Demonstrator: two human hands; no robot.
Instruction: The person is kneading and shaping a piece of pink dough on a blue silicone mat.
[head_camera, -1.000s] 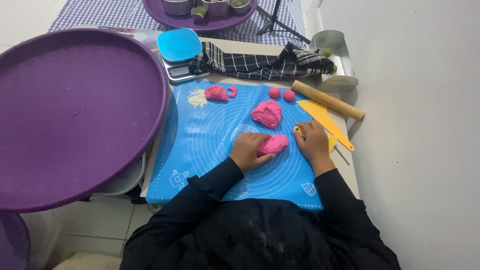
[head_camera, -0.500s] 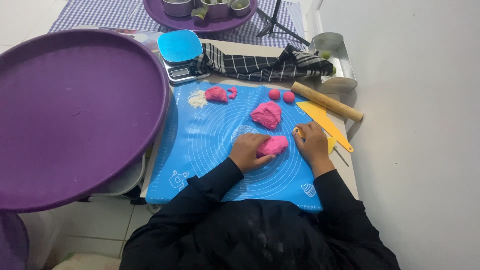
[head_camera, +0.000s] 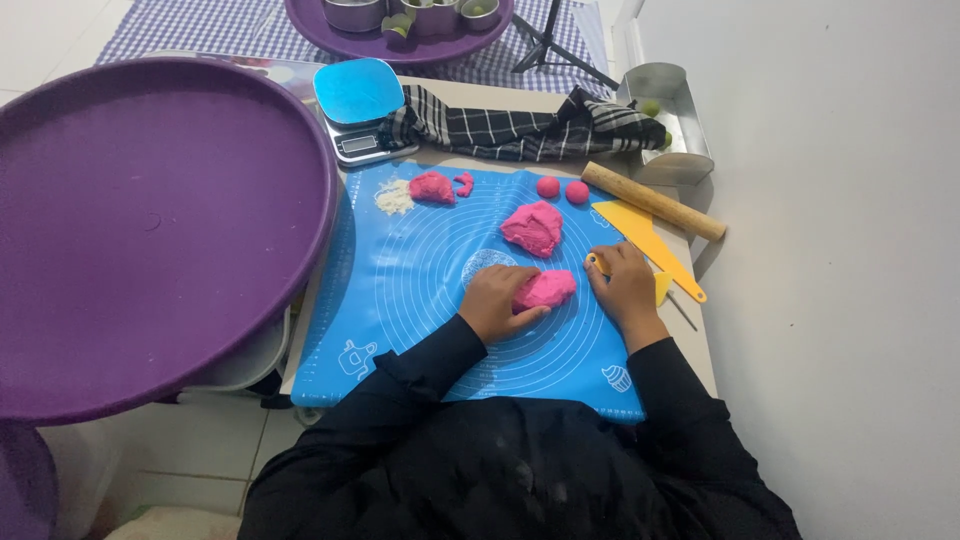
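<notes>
My left hand (head_camera: 492, 300) grips a lump of pink dough (head_camera: 546, 289) lying on the blue silicone mat (head_camera: 400, 290). My right hand (head_camera: 625, 287) rests on the mat just right of that lump, closed on a small yellow scraper whose edge shows at the fingers and by the wrist (head_camera: 662, 288). A bigger pink dough mass (head_camera: 533, 227) lies just beyond the hands. Two small pink balls (head_camera: 562, 189) sit at the mat's far edge. Another pink piece (head_camera: 432, 187) lies at the far left, beside a small white pile (head_camera: 393, 197).
A wooden rolling pin (head_camera: 652, 200) and a yellow spatula (head_camera: 646, 243) lie right of the mat. A kitchen scale with a blue lid (head_camera: 360, 110), a checked cloth (head_camera: 520, 128) and a metal tray (head_camera: 672, 120) stand behind. A large purple round tray (head_camera: 130, 220) fills the left.
</notes>
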